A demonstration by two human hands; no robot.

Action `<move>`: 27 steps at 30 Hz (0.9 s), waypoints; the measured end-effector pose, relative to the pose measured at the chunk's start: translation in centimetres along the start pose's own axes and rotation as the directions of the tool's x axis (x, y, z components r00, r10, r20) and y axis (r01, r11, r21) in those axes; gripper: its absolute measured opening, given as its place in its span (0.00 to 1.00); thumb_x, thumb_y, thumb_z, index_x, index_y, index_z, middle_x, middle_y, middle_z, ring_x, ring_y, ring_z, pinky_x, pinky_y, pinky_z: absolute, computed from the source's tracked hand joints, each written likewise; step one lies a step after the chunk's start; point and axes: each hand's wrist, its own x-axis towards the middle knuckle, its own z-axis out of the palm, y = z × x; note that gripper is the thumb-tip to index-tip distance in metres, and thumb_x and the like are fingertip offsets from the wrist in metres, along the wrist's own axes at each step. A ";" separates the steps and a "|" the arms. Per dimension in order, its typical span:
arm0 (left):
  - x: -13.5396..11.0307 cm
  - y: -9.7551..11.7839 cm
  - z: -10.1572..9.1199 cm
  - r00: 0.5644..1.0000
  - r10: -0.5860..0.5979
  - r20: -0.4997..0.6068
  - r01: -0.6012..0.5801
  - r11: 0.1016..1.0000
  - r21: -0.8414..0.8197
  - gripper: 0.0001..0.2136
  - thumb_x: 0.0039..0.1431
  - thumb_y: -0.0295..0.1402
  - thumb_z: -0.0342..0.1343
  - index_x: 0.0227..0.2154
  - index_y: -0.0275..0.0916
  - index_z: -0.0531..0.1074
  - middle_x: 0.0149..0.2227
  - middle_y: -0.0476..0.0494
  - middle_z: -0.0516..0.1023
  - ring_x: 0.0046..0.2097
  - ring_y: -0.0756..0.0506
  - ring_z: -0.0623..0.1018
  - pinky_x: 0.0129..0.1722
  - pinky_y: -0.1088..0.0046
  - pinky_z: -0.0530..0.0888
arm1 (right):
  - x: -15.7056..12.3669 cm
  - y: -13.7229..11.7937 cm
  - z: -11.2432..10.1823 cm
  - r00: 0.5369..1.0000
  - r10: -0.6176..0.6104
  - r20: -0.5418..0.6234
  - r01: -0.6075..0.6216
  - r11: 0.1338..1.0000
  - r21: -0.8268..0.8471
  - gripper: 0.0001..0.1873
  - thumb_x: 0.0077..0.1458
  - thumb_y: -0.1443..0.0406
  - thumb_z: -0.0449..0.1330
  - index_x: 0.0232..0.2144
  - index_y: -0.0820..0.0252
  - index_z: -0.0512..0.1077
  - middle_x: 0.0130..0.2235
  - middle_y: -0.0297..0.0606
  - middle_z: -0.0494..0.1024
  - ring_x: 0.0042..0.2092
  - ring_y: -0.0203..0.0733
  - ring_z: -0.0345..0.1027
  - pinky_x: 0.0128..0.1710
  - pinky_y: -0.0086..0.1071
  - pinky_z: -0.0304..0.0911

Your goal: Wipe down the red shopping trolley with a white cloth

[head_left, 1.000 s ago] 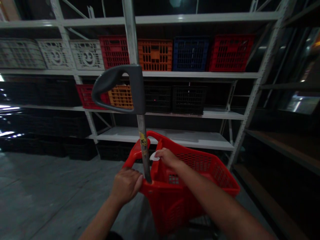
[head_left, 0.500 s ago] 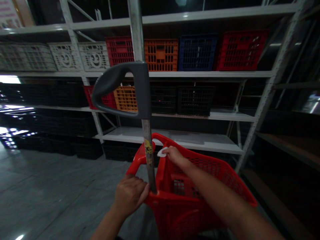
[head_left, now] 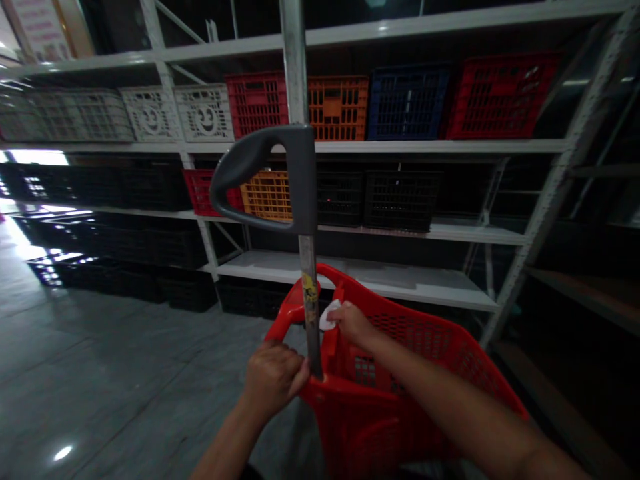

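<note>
Warehouse shelving (head_left: 360,277) faces the red basket (head_left: 350,433), its rim clenched by the left hand (head_left: 274,380), a white scrap (head_left: 328,316) pinched by the right hand (head_left: 353,325).

Head-worn cam looked fwd & down from person's head, over red trolley basket (head_left: 360,427), toward steel shelving (head_left: 350,270), fairly close.

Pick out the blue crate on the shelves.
The blue crate on the upper shelf, between the orange crate and a red crate. No other crate in view is blue.
</note>
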 end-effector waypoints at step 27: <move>1.1 -0.7 0.2 0.999 0.013 0.044 -0.018 0.992 0.125 0.16 0.54 0.35 0.47 0.14 0.39 0.69 0.17 0.50 0.73 0.23 0.51 0.71 0.27 0.74 0.64 | -15.3 -5.0 -1.8 0.981 0.057 -0.187 -0.105 0.960 -0.259 0.16 0.41 0.79 0.53 0.30 0.60 0.76 0.31 0.38 0.70 0.34 0.37 0.64 0.34 0.26 0.57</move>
